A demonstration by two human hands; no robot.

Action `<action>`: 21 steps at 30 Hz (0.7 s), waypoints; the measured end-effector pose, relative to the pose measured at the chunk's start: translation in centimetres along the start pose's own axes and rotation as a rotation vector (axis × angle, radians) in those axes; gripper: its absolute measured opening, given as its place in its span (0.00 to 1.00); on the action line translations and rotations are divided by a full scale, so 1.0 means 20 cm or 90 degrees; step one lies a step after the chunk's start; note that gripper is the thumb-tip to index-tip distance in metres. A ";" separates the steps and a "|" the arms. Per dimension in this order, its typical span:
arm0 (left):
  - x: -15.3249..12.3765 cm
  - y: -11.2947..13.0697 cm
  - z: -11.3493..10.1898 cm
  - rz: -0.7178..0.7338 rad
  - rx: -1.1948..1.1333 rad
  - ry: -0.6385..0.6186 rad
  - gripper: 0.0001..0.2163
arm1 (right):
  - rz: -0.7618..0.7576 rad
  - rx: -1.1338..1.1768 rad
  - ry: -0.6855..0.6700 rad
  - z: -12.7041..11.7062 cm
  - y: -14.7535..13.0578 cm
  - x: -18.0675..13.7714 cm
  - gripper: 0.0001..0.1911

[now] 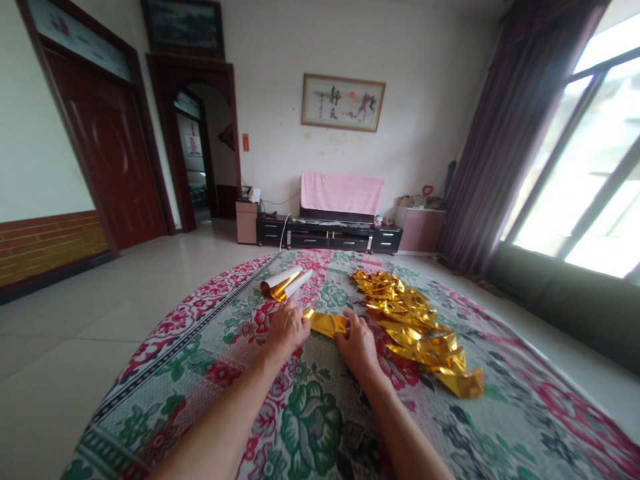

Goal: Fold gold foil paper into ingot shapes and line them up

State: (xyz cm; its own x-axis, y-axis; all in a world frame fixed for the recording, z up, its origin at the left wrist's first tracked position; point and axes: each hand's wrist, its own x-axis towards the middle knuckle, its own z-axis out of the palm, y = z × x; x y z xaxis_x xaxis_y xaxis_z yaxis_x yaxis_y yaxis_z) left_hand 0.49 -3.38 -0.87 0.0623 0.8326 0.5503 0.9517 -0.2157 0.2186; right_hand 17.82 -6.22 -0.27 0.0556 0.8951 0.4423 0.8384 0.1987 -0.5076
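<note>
A strip of shiny gold foil paper (pixel 326 325) lies between my two hands on the flowered cloth. My left hand (pixel 290 328) is closed on its left end, fingers bent together. At the right end my right hand (pixel 358 341) grips the strip's edge with thumb and fingers. Just beyond my left hand, loosely curled sheets (pixel 289 283), white outside and gold inside, rest on the cloth. To the right of my right hand runs a long overlapping row of folded gold foil pieces (pixel 415 320).
The flowered cloth (pixel 313 420) covers a broad rounded surface. Beyond it stand a low black cabinet (pixel 310 240) and a pink towel (pixel 343 190) draped over something. A dark curtain (pixel 493 147) and window are at right, a red door (pixel 107 147) at left.
</note>
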 end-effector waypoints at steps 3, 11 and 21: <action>0.00 0.01 0.00 -0.004 0.021 -0.006 0.05 | 0.011 -0.001 -0.004 0.00 0.00 -0.01 0.24; -0.02 0.00 0.00 0.006 0.004 0.013 0.04 | -0.035 -0.008 0.028 -0.01 -0.01 -0.04 0.20; 0.00 0.06 -0.07 0.106 0.003 -0.035 0.07 | -0.095 -0.011 -0.022 -0.02 -0.03 -0.05 0.14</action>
State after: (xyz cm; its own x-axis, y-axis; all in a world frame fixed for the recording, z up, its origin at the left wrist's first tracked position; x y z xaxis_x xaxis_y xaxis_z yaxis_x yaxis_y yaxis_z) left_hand 1.17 -4.28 0.47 0.2358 0.8125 0.5332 0.9281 -0.3510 0.1244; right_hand 17.43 -7.47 -0.12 -0.0880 0.8696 0.4859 0.8452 0.3233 -0.4256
